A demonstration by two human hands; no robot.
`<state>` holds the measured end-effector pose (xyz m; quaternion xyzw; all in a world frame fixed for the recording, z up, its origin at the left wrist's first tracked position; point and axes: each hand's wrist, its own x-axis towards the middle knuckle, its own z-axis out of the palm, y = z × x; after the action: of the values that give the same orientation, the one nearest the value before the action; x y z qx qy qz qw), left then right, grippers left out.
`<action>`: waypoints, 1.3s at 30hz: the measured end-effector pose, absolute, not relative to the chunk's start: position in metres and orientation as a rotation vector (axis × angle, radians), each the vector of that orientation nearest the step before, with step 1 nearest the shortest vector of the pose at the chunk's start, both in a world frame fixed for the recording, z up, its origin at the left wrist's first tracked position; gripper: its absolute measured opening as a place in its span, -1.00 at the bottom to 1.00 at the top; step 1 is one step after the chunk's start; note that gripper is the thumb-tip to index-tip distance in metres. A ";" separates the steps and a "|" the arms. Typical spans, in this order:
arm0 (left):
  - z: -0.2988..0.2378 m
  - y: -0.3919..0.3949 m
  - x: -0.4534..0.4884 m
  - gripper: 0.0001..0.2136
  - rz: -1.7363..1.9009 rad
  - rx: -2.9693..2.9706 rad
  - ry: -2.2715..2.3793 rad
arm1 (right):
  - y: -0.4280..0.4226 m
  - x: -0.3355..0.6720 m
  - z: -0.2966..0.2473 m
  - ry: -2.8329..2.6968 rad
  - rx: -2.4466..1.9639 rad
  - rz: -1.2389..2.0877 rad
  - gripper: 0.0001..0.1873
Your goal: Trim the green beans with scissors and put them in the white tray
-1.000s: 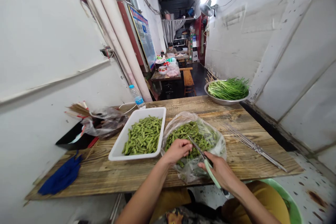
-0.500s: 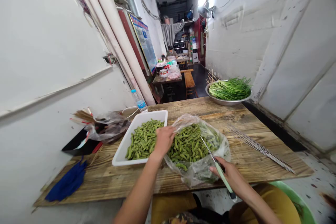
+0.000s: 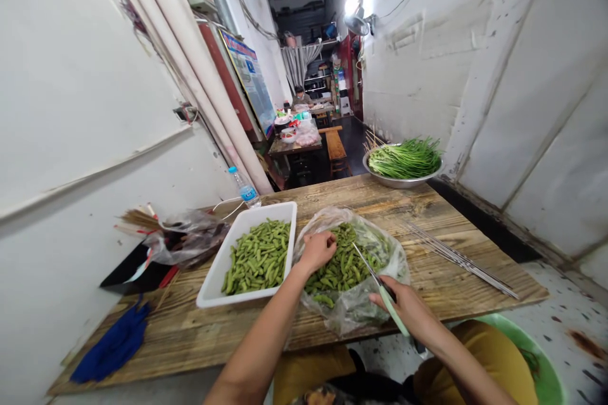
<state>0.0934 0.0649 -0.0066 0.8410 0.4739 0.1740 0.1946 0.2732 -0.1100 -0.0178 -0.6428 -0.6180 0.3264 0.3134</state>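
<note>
In the head view, a left hand [image 3: 317,252] closes on green bean pods [image 3: 342,271] in a clear plastic bag [image 3: 354,307] on a plank table [image 3: 142,345]; a right hand [image 3: 403,307] clenches green-handled scissors [image 3: 392,309], blades slanting up-left toward the pods, the left hand nearer them.

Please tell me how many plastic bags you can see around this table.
2: a clear bag holding green beans, and a crumpled bag left of the white tray, beside some sticks. More could be hidden.
</note>
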 end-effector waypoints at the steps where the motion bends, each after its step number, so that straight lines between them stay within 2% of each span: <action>1: -0.006 0.063 0.092 -0.79 0.554 2.320 1.256 | -0.109 0.272 -0.016 -1.631 -1.691 0.856 -0.63; 6: -0.001 0.049 0.091 -0.75 0.670 2.009 0.940 | -0.102 0.268 -0.011 -1.611 -1.704 0.851 -0.58; 17: 0.007 0.025 0.091 -0.74 0.566 1.622 0.835 | -0.100 0.264 -0.008 -1.644 -1.589 0.877 -0.64; 23: -0.007 0.029 0.089 -0.74 0.855 1.360 0.917 | -0.099 0.263 -0.015 -1.644 -1.619 0.867 -0.64; 27: -0.013 0.029 0.089 -0.76 0.908 1.382 0.944 | -0.098 0.266 -0.017 -1.657 -1.610 0.869 -0.60; 31: -0.008 0.024 0.090 -0.69 0.766 1.514 0.951 | -0.098 0.266 -0.015 -1.678 -1.588 0.841 -0.50; 35: 0.002 0.016 0.091 -0.68 0.560 1.620 0.804 | -0.097 0.264 -0.012 -1.678 -1.585 0.841 -0.52; 39: 0.007 0.013 0.089 -0.70 0.525 1.766 0.751 | -0.096 0.264 -0.008 -1.669 -1.599 0.833 -0.53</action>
<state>0.0893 0.0131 0.0065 0.7444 0.3167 0.2213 0.5446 0.2637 -0.0964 -0.0081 -0.6130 -0.6400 0.3195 0.3356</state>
